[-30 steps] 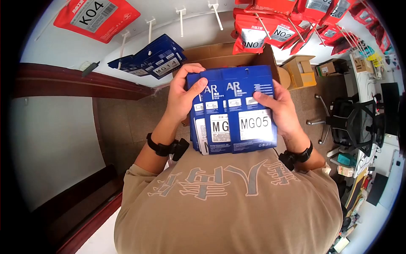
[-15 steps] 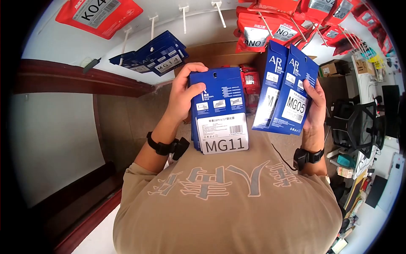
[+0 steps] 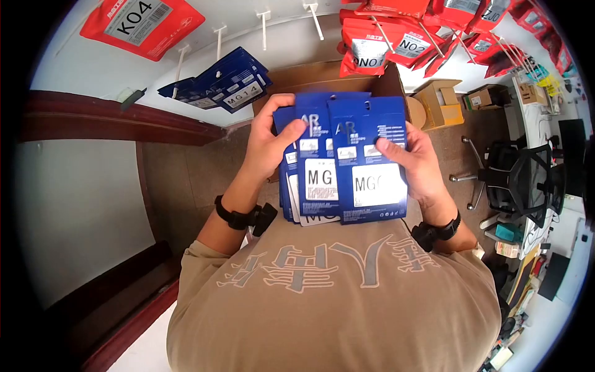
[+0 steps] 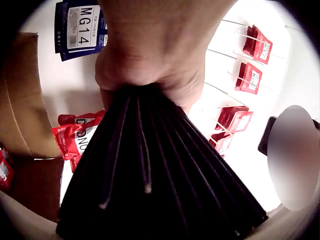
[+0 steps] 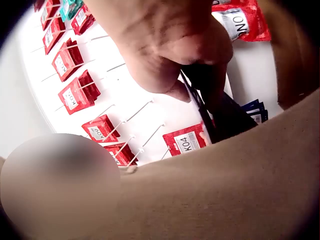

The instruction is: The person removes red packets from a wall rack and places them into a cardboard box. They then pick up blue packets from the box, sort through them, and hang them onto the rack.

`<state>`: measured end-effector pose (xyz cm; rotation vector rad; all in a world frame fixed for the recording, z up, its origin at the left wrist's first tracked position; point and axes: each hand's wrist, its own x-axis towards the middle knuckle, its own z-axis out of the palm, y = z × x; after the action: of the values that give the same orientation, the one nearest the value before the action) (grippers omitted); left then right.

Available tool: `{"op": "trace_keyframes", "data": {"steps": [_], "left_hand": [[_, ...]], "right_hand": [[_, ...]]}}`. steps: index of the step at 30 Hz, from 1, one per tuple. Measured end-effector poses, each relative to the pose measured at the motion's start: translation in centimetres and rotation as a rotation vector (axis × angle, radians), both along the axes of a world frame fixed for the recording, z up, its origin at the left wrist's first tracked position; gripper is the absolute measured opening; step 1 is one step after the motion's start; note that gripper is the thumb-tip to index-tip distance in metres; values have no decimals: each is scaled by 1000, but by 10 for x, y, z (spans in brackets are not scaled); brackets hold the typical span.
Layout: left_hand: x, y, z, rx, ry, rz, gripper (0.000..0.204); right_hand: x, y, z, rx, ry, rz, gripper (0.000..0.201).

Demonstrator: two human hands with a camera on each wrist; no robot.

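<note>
Several flat blue packets with white labels are held before the chest in the head view. My left hand (image 3: 273,133) grips a stack (image 3: 289,155) of them by its left side, thumb in front. In the left wrist view the stack's dark edges (image 4: 155,170) spread out below the hand. My right hand (image 3: 418,161) pinches a blue packet (image 3: 372,214) whose label begins "MG", partly washed out by glare. Between the hands, another packet (image 3: 319,180) marked "MG" overlaps the stack, its left edge at my left thumb tip. The right-hand packet covers its right side.
Blue packets (image 3: 242,93) labelled MG14 hang on a wall hook at the left. Red pouches (image 3: 372,53) hang at the upper right, with bare hooks (image 3: 264,31) between. An open cardboard box (image 3: 310,75) stands behind the packets. A black chair (image 3: 514,180) is on the right.
Half a second ago my right hand held two packets out to the right, showing MG11 on the stack. Now they are back over the stack, the inner one farther left.
</note>
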<state>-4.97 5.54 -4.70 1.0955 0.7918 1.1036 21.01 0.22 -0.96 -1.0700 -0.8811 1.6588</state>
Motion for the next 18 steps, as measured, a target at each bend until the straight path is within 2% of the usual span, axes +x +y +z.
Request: {"op": "trace_keyframes", "data": {"steps": [1, 4, 7, 10, 13, 15, 17, 18], "left_hand": [[0, -1, 3, -5, 49, 10, 33], [-2, -2, 3, 34, 66, 14, 32], [-7, -3, 1, 19, 81, 18, 31], [-7, -4, -3, 28, 73, 34, 31], [-5, -9, -7, -11, 50, 92, 34], [-6, -12, -8, -34, 57, 104, 36], [-5, -15, -5, -52, 97, 111, 35], [-7, -15, -9, -39, 117, 120, 33]], "right_hand": [[1, 1, -1, 0, 0, 5, 26], [19, 10, -1, 19, 47, -190, 24], [44, 27, 2, 94, 0, -359, 32], [69, 54, -38, 166, -75, -443, 41], [86, 93, -118, 290, -539, -298, 40], [77, 110, -153, 210, -789, -109, 45], [73, 130, -219, 107, -862, -48, 51], [70, 132, -232, 26, -907, -6, 54]]}}
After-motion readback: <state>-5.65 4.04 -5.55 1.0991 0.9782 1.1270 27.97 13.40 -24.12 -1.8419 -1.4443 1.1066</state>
